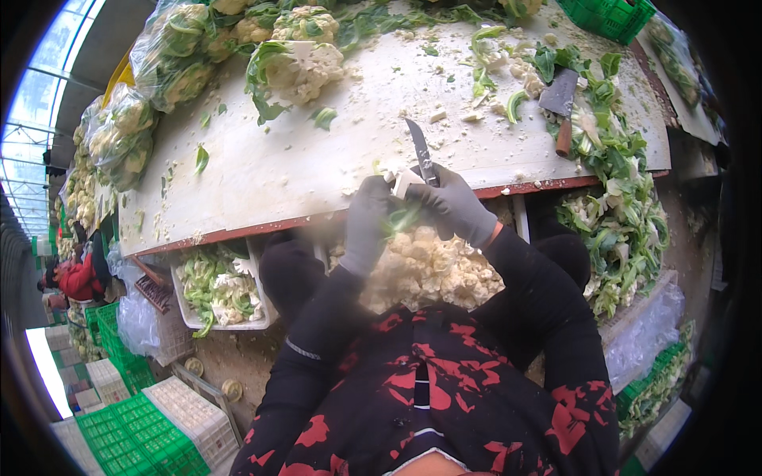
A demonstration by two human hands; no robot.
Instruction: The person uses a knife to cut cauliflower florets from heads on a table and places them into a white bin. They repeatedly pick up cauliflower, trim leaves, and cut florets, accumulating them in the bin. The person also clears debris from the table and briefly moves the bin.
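My left hand (368,217), in a grey glove, grips a cut cauliflower stem (402,180) with a green leaf (402,220) hanging under it. In my gloved right hand (455,202) is a small knife (420,149), its blade pointing up and away over the table edge, bits of cauliflower stuck to it. The right fingers also touch the pale stem. Below both hands, a heap of cauliflower florets (434,265) lies between my knees; its container is mostly hidden. Beyond my hands a trimmed cauliflower head (300,68) rests on the white tabletop (286,172).
A cleaver (559,101) with a wooden handle lies at the right among leaf trimmings (619,196) that spill over the edge. Bagged cauliflowers (172,59) stand at the far left. A white tub (262,285) holds trimmings. Green crates (137,434) stand lower left, and a person in red (83,276) is beyond.
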